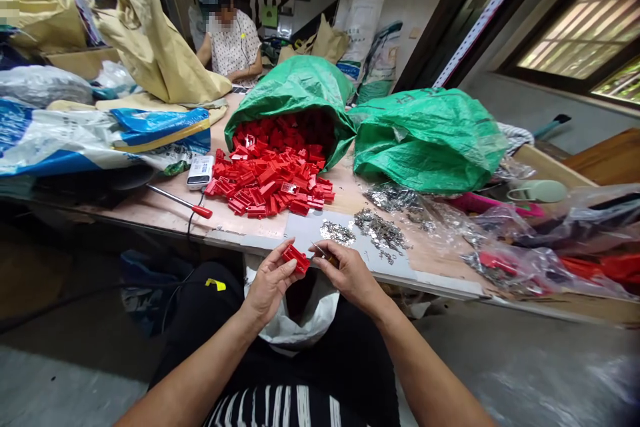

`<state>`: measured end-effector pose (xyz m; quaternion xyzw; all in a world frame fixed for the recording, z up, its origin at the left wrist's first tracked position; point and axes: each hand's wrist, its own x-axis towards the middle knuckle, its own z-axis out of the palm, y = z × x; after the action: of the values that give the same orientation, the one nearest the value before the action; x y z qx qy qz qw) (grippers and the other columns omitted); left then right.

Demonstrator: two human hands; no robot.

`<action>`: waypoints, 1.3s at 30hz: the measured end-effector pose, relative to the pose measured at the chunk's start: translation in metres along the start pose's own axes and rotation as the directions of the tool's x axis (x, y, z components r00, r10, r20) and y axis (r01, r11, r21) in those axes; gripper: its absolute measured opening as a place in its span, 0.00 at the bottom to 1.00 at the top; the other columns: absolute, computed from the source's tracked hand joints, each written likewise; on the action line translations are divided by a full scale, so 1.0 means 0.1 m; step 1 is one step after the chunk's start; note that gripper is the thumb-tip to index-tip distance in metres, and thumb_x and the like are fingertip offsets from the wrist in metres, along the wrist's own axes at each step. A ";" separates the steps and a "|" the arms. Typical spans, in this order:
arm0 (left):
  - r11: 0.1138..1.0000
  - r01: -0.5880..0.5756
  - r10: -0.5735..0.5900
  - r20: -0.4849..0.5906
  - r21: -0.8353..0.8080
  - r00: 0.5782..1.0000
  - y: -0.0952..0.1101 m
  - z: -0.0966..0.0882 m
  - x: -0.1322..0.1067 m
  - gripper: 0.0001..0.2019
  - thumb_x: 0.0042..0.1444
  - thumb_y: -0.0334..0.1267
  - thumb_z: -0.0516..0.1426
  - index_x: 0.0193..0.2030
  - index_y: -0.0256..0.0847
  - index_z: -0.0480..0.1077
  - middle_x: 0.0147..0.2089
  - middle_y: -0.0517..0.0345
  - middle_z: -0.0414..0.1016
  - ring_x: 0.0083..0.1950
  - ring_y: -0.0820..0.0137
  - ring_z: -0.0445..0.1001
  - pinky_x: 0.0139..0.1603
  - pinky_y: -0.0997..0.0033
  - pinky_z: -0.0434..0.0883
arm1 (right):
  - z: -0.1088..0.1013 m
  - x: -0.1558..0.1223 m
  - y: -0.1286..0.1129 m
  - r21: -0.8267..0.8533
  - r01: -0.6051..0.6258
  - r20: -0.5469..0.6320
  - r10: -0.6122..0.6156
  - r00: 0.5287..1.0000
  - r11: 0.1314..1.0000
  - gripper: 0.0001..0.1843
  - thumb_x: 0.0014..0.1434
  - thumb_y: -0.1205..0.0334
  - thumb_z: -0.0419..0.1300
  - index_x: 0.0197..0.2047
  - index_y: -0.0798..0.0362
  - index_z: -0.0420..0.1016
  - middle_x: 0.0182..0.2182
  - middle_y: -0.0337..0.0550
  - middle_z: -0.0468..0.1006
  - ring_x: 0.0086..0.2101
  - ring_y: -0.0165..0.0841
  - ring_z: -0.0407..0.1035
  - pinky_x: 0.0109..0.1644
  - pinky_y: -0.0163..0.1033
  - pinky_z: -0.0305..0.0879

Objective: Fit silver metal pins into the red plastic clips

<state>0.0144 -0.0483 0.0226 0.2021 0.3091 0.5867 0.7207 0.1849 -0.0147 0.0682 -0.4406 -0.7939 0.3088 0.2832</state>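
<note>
My left hand pinches a small red plastic part between thumb and fingers, just off the table's front edge. Close beside it, my right hand is closed on a thin pointed metal tool with a brownish handle, its tip near the part. Below both hands, an open white sack sits between my legs. On the table ahead, a heap of similar red parts spills from a green woven sack. Two piles of small metal pieces lie on a grey sheet.
A second green sack stands to the right, near plastic bags of parts. At left are a white device with a cable, a red-handled rod and blue-white sacks. Another person sits across the table.
</note>
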 end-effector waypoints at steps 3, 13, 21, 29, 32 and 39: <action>1.000 -0.008 0.008 0.002 0.012 1.000 0.01 0.02 0.01 0.25 0.47 0.34 0.64 0.54 0.44 0.70 0.42 0.56 0.76 0.41 0.71 0.74 0.42 0.71 0.71 | 0.05 -0.02 -0.03 -0.042 0.058 -0.021 -0.059 0.998 0.997 0.05 0.59 0.68 0.56 0.38 0.52 0.71 0.33 0.41 0.76 0.34 0.31 0.68 0.39 0.35 0.62; 0.996 -0.021 0.016 0.062 0.081 0.998 0.05 0.05 0.03 0.23 0.46 0.34 0.65 0.52 0.43 0.72 0.39 0.57 0.76 0.37 0.74 0.73 0.40 0.74 0.69 | 0.02 -0.08 -0.02 0.019 0.177 0.083 -0.178 0.981 0.984 0.06 0.60 0.69 0.55 0.37 0.51 0.73 0.33 0.43 0.73 0.35 0.32 0.68 0.40 0.36 0.64; 0.990 0.016 -0.030 0.098 0.140 0.995 0.06 0.08 0.02 0.23 0.45 0.36 0.66 0.50 0.43 0.73 0.38 0.56 0.77 0.40 0.70 0.74 0.43 0.71 0.68 | 0.02 -0.14 0.08 0.215 -0.038 0.088 0.019 0.996 0.976 0.09 0.56 0.62 0.62 0.41 0.52 0.70 0.34 0.40 0.75 0.33 0.31 0.67 0.37 0.34 0.63; 0.923 -0.144 0.100 0.137 0.358 0.985 0.07 -0.01 0.22 0.27 0.43 0.34 0.66 0.52 0.42 0.70 0.38 0.58 0.77 0.38 0.71 0.73 0.44 0.71 0.68 | 0.04 -0.12 0.28 0.039 -0.013 -0.032 0.014 0.999 0.999 0.14 0.64 0.60 0.51 0.50 0.51 0.71 0.39 0.45 0.71 0.39 0.34 0.66 0.44 0.39 0.64; 0.827 -0.246 0.190 0.161 0.505 0.969 0.09 -0.05 0.37 0.21 0.42 0.33 0.66 0.46 0.42 0.71 0.37 0.59 0.75 0.38 0.70 0.73 0.43 0.71 0.68 | 0.09 -0.08 0.37 -0.080 -0.015 -0.070 0.009 0.997 0.997 0.15 0.63 0.62 0.51 0.51 0.52 0.71 0.35 0.45 0.70 0.37 0.34 0.66 0.42 0.40 0.64; 0.449 -0.386 0.272 0.288 0.805 0.918 0.12 -0.12 0.62 0.17 0.42 0.31 0.64 0.42 0.45 0.73 0.33 0.63 0.73 0.35 0.70 0.70 0.40 0.73 0.66 | 0.14 0.03 0.41 -0.183 -0.072 -0.090 0.056 0.994 0.980 0.12 0.60 0.64 0.54 0.47 0.52 0.73 0.37 0.44 0.77 0.36 0.34 0.70 0.42 0.39 0.65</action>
<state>0.0051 0.0142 0.0085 0.6174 0.4671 0.4753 0.4180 0.1951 0.0019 0.0291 -0.5031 -0.7921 0.2232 0.2640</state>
